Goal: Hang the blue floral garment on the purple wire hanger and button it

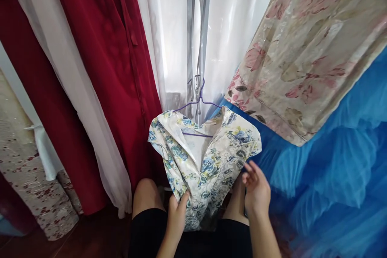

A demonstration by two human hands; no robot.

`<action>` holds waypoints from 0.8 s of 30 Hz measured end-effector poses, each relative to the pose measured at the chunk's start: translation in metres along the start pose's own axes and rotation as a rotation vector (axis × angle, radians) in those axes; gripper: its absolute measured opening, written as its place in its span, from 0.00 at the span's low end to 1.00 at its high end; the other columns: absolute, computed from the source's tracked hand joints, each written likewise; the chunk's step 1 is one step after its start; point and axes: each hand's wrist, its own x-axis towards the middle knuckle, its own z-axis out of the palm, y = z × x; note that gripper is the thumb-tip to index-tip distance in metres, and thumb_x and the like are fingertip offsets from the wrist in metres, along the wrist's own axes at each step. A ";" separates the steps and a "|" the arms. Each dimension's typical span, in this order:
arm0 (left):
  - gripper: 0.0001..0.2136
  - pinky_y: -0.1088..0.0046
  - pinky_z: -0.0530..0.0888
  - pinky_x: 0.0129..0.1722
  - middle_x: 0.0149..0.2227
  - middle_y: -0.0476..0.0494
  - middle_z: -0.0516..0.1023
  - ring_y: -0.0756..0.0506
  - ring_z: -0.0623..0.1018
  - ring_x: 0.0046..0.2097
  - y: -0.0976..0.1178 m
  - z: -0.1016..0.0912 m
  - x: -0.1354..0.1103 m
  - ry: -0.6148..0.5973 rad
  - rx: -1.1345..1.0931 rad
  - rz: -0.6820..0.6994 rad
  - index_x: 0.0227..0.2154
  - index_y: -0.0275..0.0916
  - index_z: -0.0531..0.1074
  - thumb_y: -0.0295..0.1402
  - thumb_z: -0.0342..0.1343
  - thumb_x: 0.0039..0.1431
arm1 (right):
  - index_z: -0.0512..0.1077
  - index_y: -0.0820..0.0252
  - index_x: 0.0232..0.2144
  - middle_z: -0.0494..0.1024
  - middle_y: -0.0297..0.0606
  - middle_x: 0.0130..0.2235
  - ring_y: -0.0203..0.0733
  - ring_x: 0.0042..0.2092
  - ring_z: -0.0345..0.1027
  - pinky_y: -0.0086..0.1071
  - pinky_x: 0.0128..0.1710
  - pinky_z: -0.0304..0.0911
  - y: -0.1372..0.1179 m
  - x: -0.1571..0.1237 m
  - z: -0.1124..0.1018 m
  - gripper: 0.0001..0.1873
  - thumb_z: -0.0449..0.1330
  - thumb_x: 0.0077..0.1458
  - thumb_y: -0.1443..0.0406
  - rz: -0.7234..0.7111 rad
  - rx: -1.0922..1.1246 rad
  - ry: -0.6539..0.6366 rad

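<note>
A white short-sleeved garment (208, 165) with blue and yellow flowers hangs in front of me with its neckline open. Its lower end drops between my knees, so I cannot tell whether it is a blouse or a dress. A thin purple hanger (202, 96) carries it, the hook up against a metal stand (198, 40). My left hand (177, 209) pinches the garment's left edge low down, thumb on top of the cloth. Beside the garment's right side, below the sleeve, my right hand (256, 189) is raised with fingers loosely bent and apart, holding nothing visible.
Dark red drapes (102, 68) and a pale sheer cloth (69, 60) hang on the left. White curtains (172, 28) are behind the stand. A beige floral dress (308, 48) hangs at upper right, over ruffled blue tulle (338, 161). My bare knees (148, 195) flank the garment.
</note>
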 end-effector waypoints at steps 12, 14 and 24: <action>0.21 0.61 0.67 0.61 0.49 0.34 0.80 0.34 0.74 0.58 -0.009 0.019 -0.028 -0.067 0.270 0.039 0.45 0.36 0.76 0.41 0.57 0.51 | 0.67 0.58 0.29 0.68 0.29 0.23 0.33 0.22 0.56 0.28 0.22 0.51 0.022 -0.064 0.049 0.22 0.63 0.56 0.47 0.190 -0.395 -0.635; 0.22 0.60 0.65 0.62 0.52 0.34 0.79 0.33 0.71 0.61 -0.010 0.017 -0.030 -0.081 0.292 0.049 0.49 0.36 0.75 0.41 0.56 0.51 | 0.65 0.57 0.28 0.65 0.28 0.22 0.33 0.21 0.54 0.28 0.22 0.49 0.027 -0.066 0.045 0.22 0.61 0.57 0.46 0.173 -0.448 -0.635; 0.22 0.57 0.62 0.66 0.51 0.34 0.79 0.32 0.69 0.64 -0.011 0.021 -0.028 -0.114 0.293 0.095 0.49 0.38 0.76 0.36 0.57 0.50 | 0.63 0.57 0.28 0.61 0.25 0.20 0.33 0.21 0.51 0.29 0.22 0.47 0.030 -0.072 0.039 0.20 0.58 0.61 0.49 0.190 -0.490 -0.706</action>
